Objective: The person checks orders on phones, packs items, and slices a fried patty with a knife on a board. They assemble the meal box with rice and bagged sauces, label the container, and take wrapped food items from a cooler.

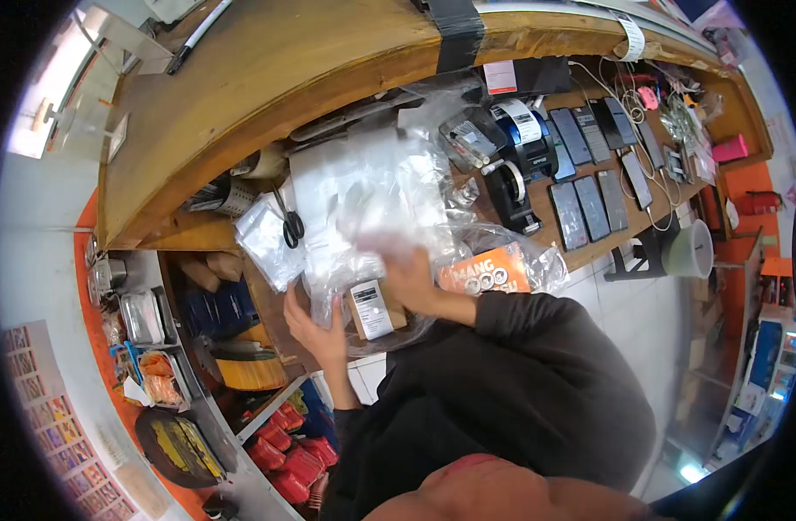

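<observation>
Box (360,324): near edge of worktop (486,207), between the hands.
Left hand (315,334): fingers apart, at plastic (355,165), left of box.
Right hand (411,282): blurred, at box's far side; grip cannot be told.
Progress: label (372,310) attached; closed wrapping not discernible.

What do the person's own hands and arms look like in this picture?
Both the left hand and the right hand are ungloved. Plain, dark, loose sleeves end short of the wrists. No watch shows; motion blur hides any rings on the right.
</observation>
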A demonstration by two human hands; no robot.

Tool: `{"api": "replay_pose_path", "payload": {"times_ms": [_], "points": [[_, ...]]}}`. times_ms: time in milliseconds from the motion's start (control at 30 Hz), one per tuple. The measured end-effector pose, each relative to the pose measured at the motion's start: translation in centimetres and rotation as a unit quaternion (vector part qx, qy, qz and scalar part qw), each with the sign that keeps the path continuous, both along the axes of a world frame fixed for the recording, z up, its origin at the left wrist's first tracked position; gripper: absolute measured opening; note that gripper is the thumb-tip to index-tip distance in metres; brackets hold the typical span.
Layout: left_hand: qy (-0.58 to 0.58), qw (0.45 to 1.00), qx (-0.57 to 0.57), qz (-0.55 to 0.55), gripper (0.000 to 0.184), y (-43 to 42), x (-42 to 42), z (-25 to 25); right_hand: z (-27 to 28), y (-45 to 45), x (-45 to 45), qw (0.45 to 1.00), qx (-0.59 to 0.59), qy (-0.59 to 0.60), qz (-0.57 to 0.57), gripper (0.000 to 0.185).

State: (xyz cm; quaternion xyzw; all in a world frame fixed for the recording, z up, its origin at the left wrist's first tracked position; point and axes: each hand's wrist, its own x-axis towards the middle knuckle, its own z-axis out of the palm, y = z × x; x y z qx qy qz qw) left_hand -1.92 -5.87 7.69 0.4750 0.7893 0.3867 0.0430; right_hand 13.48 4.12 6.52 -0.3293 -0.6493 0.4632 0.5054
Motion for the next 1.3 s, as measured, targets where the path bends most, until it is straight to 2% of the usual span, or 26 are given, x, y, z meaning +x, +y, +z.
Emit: {"api": "replay_pose_path", "payload": {"times_ms": [33, 67, 100, 133, 167, 233, 267, 300, 367, 400, 533, 600, 700, 733, 767, 800, 833, 867, 933, 967, 1033, 1100, 1167, 1200, 1267, 1300], "points": [[-0.017, 0.998, -0.065, -0.008, 0.064, -2.7, -2.2, -4.3, -4.3, -1.8, -1.0, 0.979, 0.064, -0.126, 0.144, 0.037], [-0.034, 0.991, -0.129, -0.015, 0.064, -5.1, -4.0, -8.3, -8.0, -3.4, -2.0, 0.918, 0.126, -0.247, 0.283, 0.043], [-0.284, 0.951, -0.117, -0.018, 0.059, -6.5, -4.8, -10.3, -9.2, -4.3, -2.6, 0.917, 0.130, -0.250, 0.283, 0.043], [-0.516, 0.851, -0.101, -0.022, 0.055, -7.3, -5.2, -10.8, -9.8, -5.4, -3.3, 0.896, 0.256, -0.190, 0.309, 0.043], [-0.516, 0.850, -0.100, -0.023, 0.055, -7.8, -5.7, -11.4, -10.5, -6.0, -3.7, 0.856, 0.377, -0.127, 0.330, 0.043], [-0.627, 0.772, -0.066, 0.084, 0.035, -7.6, -5.8, -10.7, -11.6, -6.6, -4.1, 0.839, 0.407, -0.156, 0.325, 0.042], [-0.622, 0.780, 0.001, 0.068, 0.018, -8.1, -5.9, -10.1, -12.2, -6.8, -4.5, 0.821, 0.434, -0.184, 0.322, 0.041], [-0.623, 0.779, 0.004, 0.067, 0.018, -8.0, -5.0, -7.5, -11.5, -6.9, -4.9, 0.819, 0.437, -0.185, 0.322, 0.041], [-0.341, 0.939, 0.051, -0.011, 0.015, -7.9, -3.4, -2.8, -8.7, -7.3, -6.0, 0.724, 0.333, -0.448, 0.404, 0.034], [-0.254, 0.966, 0.048, -0.028, 0.021, -8.1, -3.4, -2.8, -8.3, -7.4, -6.6, 0.724, 0.333, -0.450, 0.403, 0.034], [-0.141, 0.982, -0.112, -0.053, 0.026, -7.5, -1.2, 1.7, -7.1, -8.1, -8.3, 0.719, 0.301, -0.499, 0.379, 0.025], [-0.150, 0.984, -0.087, -0.037, 0.026, -7.6, -1.6, 2.1, -6.1, -8.0, -8.2, 0.719, 0.290, -0.512, 0.369, 0.023], [-0.148, 0.986, -0.071, -0.002, 0.025, -8.0, -3.0, 1.4, -2.1, -6.5, -5.5, 0.812, 0.117, -0.413, 0.395, 0.017], [-0.134, 0.988, -0.079, 0.016, 0.024, -8.3, -3.3, 0.7, 0.2, -5.8, -2.8, 0.882, -0.046, -0.280, 0.377, 0.020], [-0.135, 0.987, -0.080, 0.018, 0.024, -8.4, -3.2, 0.1, 3.0, -5.8, -0.1, 0.934, -0.083, -0.254, 0.238, 0.022], [-0.173, 0.984, -0.030, 0.015, 0.025, -8.2, -3.0, -0.7, 3.2, -5.2, 1.8, 0.950, 0.006, -0.309, 0.053, 0.021], [-0.210, 0.977, 0.020, 0.010, 0.025, -7.9, -2.8, -1.5, 3.2, -4.9, 3.1, 0.922, 0.094, -0.349, -0.137, 0.020], [-0.210, 0.977, 0.019, 0.008, 0.025, -7.8, -2.4, -2.6, 1.6, -5.3, 4.3, 0.922, 0.093, -0.349, -0.138, 0.020], [-0.203, 0.976, -0.021, -0.082, 0.026, -7.5, -1.6, -4.2, -3.1, -6.3, 5.5, 0.862, 0.088, -0.456, -0.201, 0.021], [-0.201, 0.976, -0.024, -0.086, 0.026, -7.7, -1.8, -4.2, -4.7, -6.8, 5.9, 0.839, 0.085, -0.490, -0.221, 0.022], [-0.168, 0.953, -0.182, -0.175, 0.026, -7.9, -2.3, -3.2, -5.7, -7.5, 6.2, 0.877, 0.050, -0.469, -0.093, 0.022], [-0.111, 0.979, -0.138, -0.101, 0.021, -8.4, -5.1, -0.3, -1.8, -7.3, 6.8, 0.886, -0.026, -0.458, -0.072, 0.023], [-0.059, 0.993, -0.087, -0.047, 0.019, -9.3, -7.9, 3.5, 0.9, -7.5, 7.9, 0.949, -0.136, -0.233, -0.163, 0.020], [-0.036, 0.997, -0.064, -0.020, 0.024, -9.2, -7.3, 6.9, 2.6, -7.7, 8.3, 0.949, -0.136, -0.233, -0.164, 0.020], [0.000, 0.998, -0.064, -0.020, 0.027, -9.7, -7.4, 8.8, 5.8, -7.9, 8.9, 0.918, -0.003, -0.311, -0.247, 0.016], [0.035, 0.997, -0.066, -0.019, 0.030, -10.2, -7.5, 9.6, 6.7, -8.3, 9.5, 0.919, -0.002, -0.311, -0.244, 0.016]]}}
